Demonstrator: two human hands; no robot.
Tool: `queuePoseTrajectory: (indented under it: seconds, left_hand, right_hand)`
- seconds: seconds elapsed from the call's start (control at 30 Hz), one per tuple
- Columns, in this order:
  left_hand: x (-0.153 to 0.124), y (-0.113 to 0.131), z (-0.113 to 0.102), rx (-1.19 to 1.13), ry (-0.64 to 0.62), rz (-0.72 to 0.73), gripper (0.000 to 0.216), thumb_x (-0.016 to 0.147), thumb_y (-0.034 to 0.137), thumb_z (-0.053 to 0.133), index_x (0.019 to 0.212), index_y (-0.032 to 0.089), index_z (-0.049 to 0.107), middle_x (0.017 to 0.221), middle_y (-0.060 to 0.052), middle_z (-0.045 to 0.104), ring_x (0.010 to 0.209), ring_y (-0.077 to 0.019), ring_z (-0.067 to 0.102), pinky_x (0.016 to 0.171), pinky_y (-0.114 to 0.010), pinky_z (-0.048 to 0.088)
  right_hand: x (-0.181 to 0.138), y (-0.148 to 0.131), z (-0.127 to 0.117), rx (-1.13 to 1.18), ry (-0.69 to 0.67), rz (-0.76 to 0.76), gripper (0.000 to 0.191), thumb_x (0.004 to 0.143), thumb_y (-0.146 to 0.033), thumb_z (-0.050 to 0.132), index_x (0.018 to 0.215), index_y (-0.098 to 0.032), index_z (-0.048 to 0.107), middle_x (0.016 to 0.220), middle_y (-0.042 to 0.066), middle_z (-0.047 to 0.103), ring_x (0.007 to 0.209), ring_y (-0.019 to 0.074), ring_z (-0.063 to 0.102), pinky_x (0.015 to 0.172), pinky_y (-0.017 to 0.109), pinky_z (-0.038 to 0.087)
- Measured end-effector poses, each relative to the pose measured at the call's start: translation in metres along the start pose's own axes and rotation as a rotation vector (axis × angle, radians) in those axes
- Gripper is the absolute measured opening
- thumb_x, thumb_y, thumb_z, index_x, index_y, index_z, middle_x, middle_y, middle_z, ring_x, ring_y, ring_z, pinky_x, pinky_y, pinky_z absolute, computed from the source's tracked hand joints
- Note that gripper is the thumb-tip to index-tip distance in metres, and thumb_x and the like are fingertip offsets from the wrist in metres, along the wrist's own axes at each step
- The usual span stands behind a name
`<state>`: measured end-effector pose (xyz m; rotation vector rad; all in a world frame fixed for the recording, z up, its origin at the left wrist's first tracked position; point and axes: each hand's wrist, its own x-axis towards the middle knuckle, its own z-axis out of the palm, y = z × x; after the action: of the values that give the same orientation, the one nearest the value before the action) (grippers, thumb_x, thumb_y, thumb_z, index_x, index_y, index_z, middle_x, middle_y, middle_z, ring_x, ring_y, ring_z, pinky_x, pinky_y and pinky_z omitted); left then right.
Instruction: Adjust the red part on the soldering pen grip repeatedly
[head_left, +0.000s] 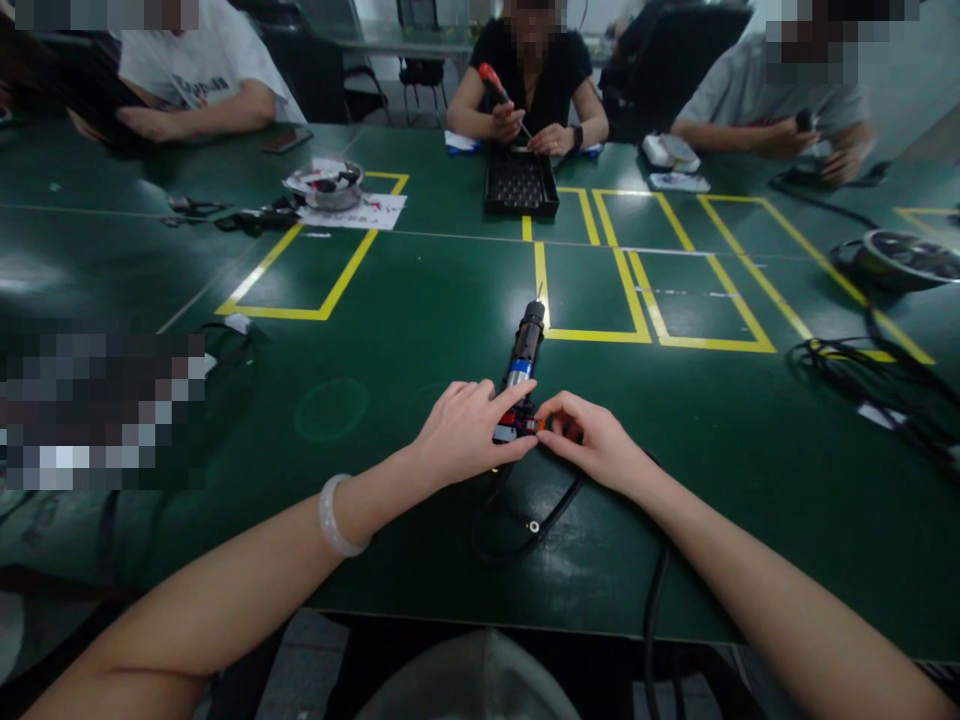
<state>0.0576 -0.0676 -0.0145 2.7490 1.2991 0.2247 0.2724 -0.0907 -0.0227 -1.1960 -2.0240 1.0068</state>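
On the green table in front of me lies a slim black tool with a blue and silver band (524,360); its thin tip points away from me, like an electric screwdriver. Just behind it is a small red, black and silver part (507,430). My left hand (469,435) is closed around this part, with thumb and forefinger on either side. From the right, my right hand (592,435) pinches a small orange piece (541,425) at the part's right end. The fingers hide much of it, and I cannot tell whether part and tool are joined.
A black cable (551,520) loops near my hands, with a small ring (533,526) beside it. Across the table, a person holds a red-handled screwdriver (491,78) over a black tray (520,205). A bowl (330,195) stands left; coiled cables (840,365) lie right.
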Motion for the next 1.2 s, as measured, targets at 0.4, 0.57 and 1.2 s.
queuePoseTrajectory:
  seconds: [0.4, 0.57, 1.2]
  left_hand:
    - [0.0003, 0.0009, -0.0015, -0.013, -0.003, -0.006, 0.067, 0.09, 0.062, 0.044, 0.148, 0.028, 0.04, 0.096, -0.007, 0.057, 0.092, -0.024, 0.057, 0.087, -0.038, 0.04]
    - [0.0006, 0.0012, -0.0022, -0.017, -0.009, -0.011, 0.067, 0.09, 0.062, 0.044, 0.148, 0.028, 0.04, 0.098, -0.007, 0.058, 0.092, -0.0242, 0.057, 0.086, -0.038, 0.041]
    - [0.0072, -0.0015, -0.009, 0.044, -0.021, -0.064, 0.065, 0.084, 0.058, 0.051, 0.145, 0.034, 0.044, 0.096, -0.007, 0.064, 0.09, -0.0256, 0.062, 0.084, -0.038, 0.04]
  right_hand:
    - [0.0009, -0.0011, 0.0015, 0.09, -0.015, 0.07, 0.009, 0.087, -0.024, 0.062, 0.092, -0.018, 0.057, 0.071, -0.002, 0.059, 0.061, 0.0118, 0.055, 0.055, 0.024, 0.042]
    - [0.0006, -0.0016, 0.0026, 0.121, -0.041, 0.045, 0.019, 0.086, -0.02, 0.059, 0.104, -0.02, 0.053, 0.079, -0.001, 0.061, 0.065, 0.012, 0.058, 0.058, 0.024, 0.046]
    - [-0.0059, -0.007, -0.0046, 0.034, -0.085, -0.085, 0.037, 0.087, -0.009, 0.051, 0.122, -0.021, 0.052, 0.103, 0.006, 0.066, 0.09, 0.0166, 0.064, 0.074, 0.028, 0.051]
